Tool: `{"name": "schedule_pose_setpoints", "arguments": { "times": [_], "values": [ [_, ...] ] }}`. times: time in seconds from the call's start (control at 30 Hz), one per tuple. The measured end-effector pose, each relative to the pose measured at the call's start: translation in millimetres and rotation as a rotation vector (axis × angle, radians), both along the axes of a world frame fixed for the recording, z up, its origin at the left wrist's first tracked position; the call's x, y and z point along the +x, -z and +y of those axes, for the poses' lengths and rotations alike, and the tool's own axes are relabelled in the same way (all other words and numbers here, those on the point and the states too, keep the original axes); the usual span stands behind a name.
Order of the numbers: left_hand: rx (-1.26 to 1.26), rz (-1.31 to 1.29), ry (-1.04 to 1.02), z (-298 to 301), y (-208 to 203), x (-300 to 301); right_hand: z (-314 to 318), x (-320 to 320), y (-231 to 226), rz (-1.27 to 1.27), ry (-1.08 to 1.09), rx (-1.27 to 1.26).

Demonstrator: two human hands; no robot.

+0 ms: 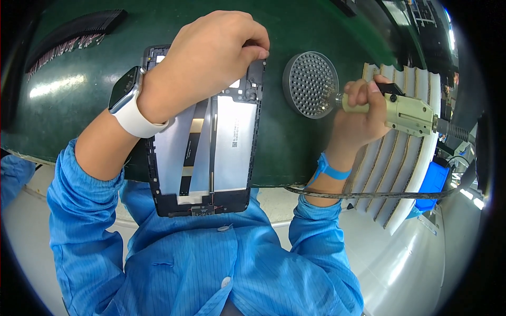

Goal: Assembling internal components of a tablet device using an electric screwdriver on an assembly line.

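An opened tablet (232, 152), black-framed with silvery battery panels and dark ribbon cables, lies at the table's near edge and overhangs it. My left hand (221, 50) reaches across its upper part. At the far right corner the thumb and forefinger are pinched together; whatever is between them is hidden. My right hand (363, 108) is wrapped round a pale yellow-green electric screwdriver (411, 113), held roughly level. Its tip points left, at the right rim of a round grey screw tray (311, 84) with a grid of holes. Small screws appear to sit near that rim.
Stacked white sheets with cardboard dividers (392, 174) stand on the right, beside a blue bin (432, 184). A dark cable (369, 195) runs across below my right wrist. Black strips with thin wire ends (79, 34) lie at the far left of the green table (279, 142).
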State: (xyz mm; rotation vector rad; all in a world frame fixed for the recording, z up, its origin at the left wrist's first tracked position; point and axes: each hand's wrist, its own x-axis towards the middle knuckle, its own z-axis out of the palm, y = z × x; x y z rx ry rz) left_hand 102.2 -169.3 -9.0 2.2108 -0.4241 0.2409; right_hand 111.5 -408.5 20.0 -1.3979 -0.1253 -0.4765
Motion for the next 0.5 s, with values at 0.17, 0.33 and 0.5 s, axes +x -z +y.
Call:
{"name": "schedule_pose_setpoints", "arguments": {
  "times": [0.17,0.33,0.5],
  "values": [
    [0.008,-0.008,0.000,-1.7,-0.5,0.5,0.1,-0.9,-3.2,0.000,0.002,0.004],
    [0.019,0.008,-0.003,-1.0,-1.7,0.5,-1.4,1.2,-0.4,0.004,-0.016,0.015],
    [0.019,0.006,0.005,-1.0,-3.2,0.5,-2.8,0.5,-1.5,-0.004,-0.017,0.010]
  ]
}}
